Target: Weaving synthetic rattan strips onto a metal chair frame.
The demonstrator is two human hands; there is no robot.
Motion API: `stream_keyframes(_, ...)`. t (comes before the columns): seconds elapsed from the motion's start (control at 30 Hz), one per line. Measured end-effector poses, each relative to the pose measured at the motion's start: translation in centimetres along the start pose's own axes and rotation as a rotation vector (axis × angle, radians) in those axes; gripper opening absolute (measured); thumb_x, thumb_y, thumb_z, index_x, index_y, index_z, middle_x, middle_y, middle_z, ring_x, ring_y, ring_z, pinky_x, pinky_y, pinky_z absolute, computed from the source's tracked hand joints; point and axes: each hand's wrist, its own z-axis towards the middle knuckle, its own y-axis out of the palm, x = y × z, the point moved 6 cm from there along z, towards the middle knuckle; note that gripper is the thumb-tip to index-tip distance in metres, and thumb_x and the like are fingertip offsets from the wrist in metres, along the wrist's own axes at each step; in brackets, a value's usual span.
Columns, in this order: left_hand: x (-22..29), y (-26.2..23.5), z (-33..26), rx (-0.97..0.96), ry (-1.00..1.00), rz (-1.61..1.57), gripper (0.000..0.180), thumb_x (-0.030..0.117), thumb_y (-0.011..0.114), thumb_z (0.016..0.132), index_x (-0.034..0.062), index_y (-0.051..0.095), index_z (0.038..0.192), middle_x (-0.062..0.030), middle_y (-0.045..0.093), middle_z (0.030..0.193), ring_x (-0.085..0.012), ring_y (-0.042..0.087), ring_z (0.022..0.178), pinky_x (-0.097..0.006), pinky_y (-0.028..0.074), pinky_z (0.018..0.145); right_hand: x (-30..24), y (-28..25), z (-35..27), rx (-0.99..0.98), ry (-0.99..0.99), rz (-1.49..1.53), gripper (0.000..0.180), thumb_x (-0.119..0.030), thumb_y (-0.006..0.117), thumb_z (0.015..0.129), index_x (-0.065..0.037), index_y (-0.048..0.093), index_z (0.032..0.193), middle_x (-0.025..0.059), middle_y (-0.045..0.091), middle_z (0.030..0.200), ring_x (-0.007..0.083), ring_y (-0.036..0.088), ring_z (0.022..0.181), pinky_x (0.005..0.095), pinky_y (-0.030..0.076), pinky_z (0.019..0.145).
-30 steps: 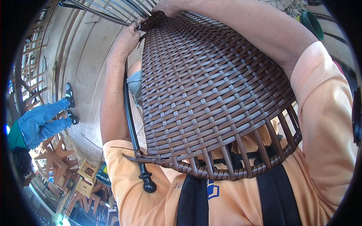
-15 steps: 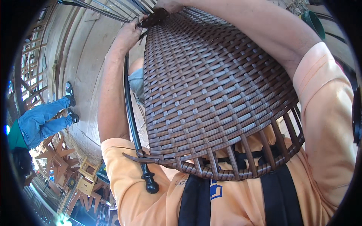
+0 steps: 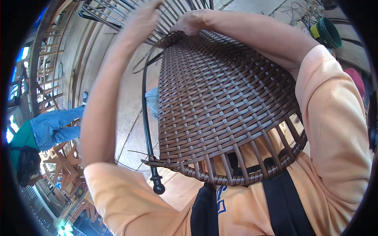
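Observation:
A chair frame with a brown wicker weave [image 3: 224, 98] stretches in front of me, from my chest to the far end. Dark metal forms its left side, a bar [image 3: 146, 110] that ends in a black ball knob [image 3: 158, 188]. At the weave's far edge, my right hand [image 3: 191, 23] has its fingers bent down and closed on the wicker. My left hand [image 3: 143, 19] is lifted to the left of it, above the bare strands [image 3: 173, 15]; motion smears its fingers, and whether they hold a strand cannot be made out.
At far right stands a dark green bucket [image 3: 327, 33] beside a heap of loose scraps [image 3: 303, 13]. A person in blue jeans [image 3: 57, 126] is at the left, near stacked wooden star-shaped pieces [image 3: 63, 163]. A thin strand [image 3: 139, 65] curls left of the frame.
My left hand has come off the weave's far edge and swung up and left. The weave's far end and my right hand now sit slightly lower in view, with more bare strands showing.

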Motion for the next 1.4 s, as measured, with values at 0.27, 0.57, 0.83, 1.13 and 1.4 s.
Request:
stream_keyframes(0.27,-2.8,11.3,0.3,0.06,-0.61,-0.499,0.038,0.0,0.04,0.078,-0.003,0.049,0.115,-0.0233,0.06,0.101,-0.0344,0.057,0.1,-0.037,0.043,0.089,6.0,1.4,0.2,-0.041,0.234,0.346,0.031,-0.015,0.051,0.083,-0.004,0.047,0.111,0.0219,0.062,0.096,0.036,0.06,0.087,0.0407,0.048,0.071)
stream_keyframes(0.57,1.1,13.3,-1.2,-0.097,-0.203,-0.026,0.045,0.006,0.048,0.075,0.0042,0.048,0.119,-0.0223,0.055,0.106,-0.0381,0.053,0.101,-0.043,0.043,0.089,11.1,-3.4,-6.3,0.123,0.31,0.301,0.031,-0.019,0.056,0.072,-0.003,0.066,0.097,0.0161,0.065,0.092,0.0296,0.062,0.085,0.0396,0.049,0.071)
stream_keyframes(0.83,1.2,14.4,-0.6,-0.255,-0.229,0.065,0.049,0.009,0.047,0.077,0.0132,0.049,0.126,-0.0208,0.052,0.112,-0.0386,0.052,0.102,-0.042,0.043,0.09,10.2,1.4,-5.8,0.12,0.058,-0.049,0.023,-0.019,0.064,0.066,-0.005,0.064,0.085,0.0176,0.064,0.089,0.0318,0.063,0.083,0.0419,0.05,0.068)
stream_keyframes(1.13,0.9,14.2,0.6,-0.279,-0.285,0.023,0.046,0.005,0.046,0.076,0.0113,0.053,0.121,-0.0248,0.054,0.106,-0.0404,0.053,0.101,-0.043,0.044,0.089,11.5,3.0,-5.9,0.017,0.244,-0.185,0.024,-0.024,0.065,0.069,-0.004,0.067,0.081,0.0178,0.065,0.078,0.0331,0.063,0.074,0.0421,0.05,0.064)
stream_keyframes(1.4,1.7,13.8,0.3,-0.321,-0.326,0.075,0.047,0.008,0.046,0.076,0.0132,0.053,0.122,-0.0244,0.05,0.113,-0.04,0.052,0.104,-0.044,0.043,0.091,17.6,0.9,-8.6,0.085,0.416,0.613,0.025,-0.016,0.055,0.078,-0.001,0.066,0.096,0.0111,0.067,0.08,0.0196,0.064,0.064,0.0334,0.05,0.052)
